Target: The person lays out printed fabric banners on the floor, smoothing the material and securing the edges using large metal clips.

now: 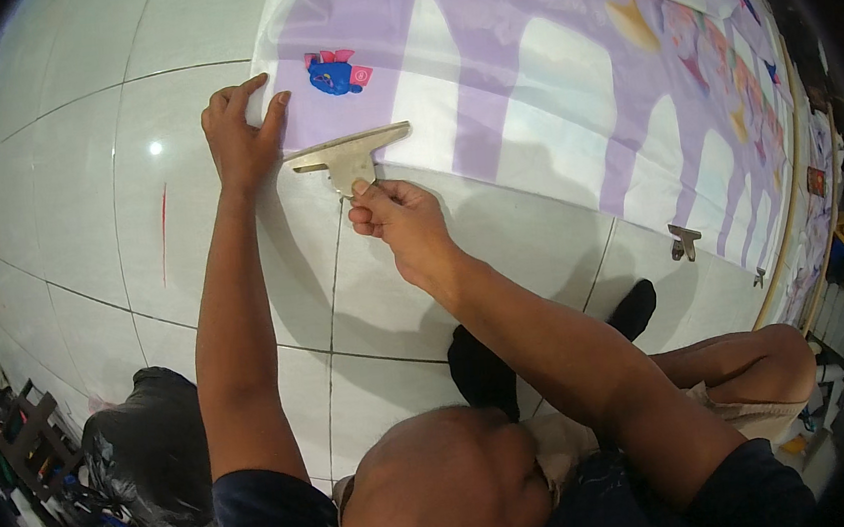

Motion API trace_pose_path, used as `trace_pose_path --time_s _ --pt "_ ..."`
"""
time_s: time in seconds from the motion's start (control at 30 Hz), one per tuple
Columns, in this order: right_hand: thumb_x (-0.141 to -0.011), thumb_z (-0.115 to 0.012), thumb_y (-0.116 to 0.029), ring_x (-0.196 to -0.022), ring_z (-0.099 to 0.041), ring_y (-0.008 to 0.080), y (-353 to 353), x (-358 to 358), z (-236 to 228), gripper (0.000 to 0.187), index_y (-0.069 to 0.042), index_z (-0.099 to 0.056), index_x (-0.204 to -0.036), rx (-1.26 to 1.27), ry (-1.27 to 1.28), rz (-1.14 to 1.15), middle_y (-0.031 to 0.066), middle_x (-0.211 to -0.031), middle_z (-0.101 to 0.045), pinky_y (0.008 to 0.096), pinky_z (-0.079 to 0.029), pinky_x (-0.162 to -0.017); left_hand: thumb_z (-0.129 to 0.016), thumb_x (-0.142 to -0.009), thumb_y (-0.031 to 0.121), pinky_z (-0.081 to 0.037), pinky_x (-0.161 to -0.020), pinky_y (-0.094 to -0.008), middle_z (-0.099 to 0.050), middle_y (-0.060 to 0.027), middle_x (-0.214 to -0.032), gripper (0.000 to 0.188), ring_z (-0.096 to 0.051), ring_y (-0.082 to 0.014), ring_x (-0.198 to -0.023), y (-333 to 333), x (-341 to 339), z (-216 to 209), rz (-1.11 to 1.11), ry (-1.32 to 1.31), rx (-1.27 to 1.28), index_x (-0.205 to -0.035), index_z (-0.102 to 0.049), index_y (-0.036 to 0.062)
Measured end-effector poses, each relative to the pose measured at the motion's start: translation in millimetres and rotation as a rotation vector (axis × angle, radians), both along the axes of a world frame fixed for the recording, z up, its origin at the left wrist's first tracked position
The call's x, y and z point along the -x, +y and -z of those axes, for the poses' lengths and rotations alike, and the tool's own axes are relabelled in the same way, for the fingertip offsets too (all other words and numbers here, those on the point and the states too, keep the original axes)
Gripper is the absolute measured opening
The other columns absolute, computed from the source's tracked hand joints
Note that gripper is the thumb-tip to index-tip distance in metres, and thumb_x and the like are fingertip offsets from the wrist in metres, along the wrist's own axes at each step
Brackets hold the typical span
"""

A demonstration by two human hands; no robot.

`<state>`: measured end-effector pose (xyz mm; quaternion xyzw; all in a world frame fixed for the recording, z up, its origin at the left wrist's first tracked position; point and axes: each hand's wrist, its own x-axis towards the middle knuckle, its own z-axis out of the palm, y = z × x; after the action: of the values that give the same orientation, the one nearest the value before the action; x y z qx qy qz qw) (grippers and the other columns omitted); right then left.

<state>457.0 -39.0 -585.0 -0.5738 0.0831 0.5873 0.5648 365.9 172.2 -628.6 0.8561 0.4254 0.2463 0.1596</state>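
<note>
A large glossy lilac and white patterned sheet (509,166) lies across the upper part of the floor. My right hand (400,223) pinches the handle of a wide metal bulldog clip (354,156). The clip's long jaw lies along the sheet's near edge, by the left corner; whether it bites the sheet I cannot tell. My left hand (245,133) rests at the sheet's left edge, thumb and fingers apart. Just beyond the clip, a small blue and pink figure (333,75) shows on the sheet; whether it is printed or loose is unclear.
Two smaller bulldog clips, one (684,242) nearer and another (760,277) farther right, sit along the sheet's near edge. My dark-socked feet (484,370) are on the white tiled floor (142,278). A black plastic bag (153,458) stands at lower left beside clutter.
</note>
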Motion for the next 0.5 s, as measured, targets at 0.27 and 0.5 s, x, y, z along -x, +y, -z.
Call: trace_pose_path --time_s 0.27,0.5 --pt "-0.094 -0.069 -0.024 -0.082 -0.064 0.0138 12.1 15.0 -6.1 0.031 0.005 -0.06 -0.104 0.011 0.031 0.206 0.0082 -0.092 -0.064 0.0258 -0.054 -0.073 -0.076 -0.083 0.034 -0.042 -0.094 -0.0423 -0.06 -0.0129 -0.107 0.038 -0.053 -0.0301 -0.104 -1.0 -4.7 -2.3 0.004 -0.008 0.007 -0.117 -0.07 0.0154" --pt "-0.093 -0.07 -0.026 -0.079 -0.064 0.014 24.9 23.1 -4.3 0.034 0.006 -0.059 -0.102 0.037 0.027 0.223 0.0085 -0.091 -0.063 0.0255 -0.054 -0.07 -0.075 -0.084 0.034 -0.041 -0.094 -0.0419 -0.06 -0.0132 -0.108 0.038 -0.053 -0.0301 -0.103 -4.1 -5.1 -6.3 -0.005 0.018 0.003 -0.117 -0.07 0.0148"
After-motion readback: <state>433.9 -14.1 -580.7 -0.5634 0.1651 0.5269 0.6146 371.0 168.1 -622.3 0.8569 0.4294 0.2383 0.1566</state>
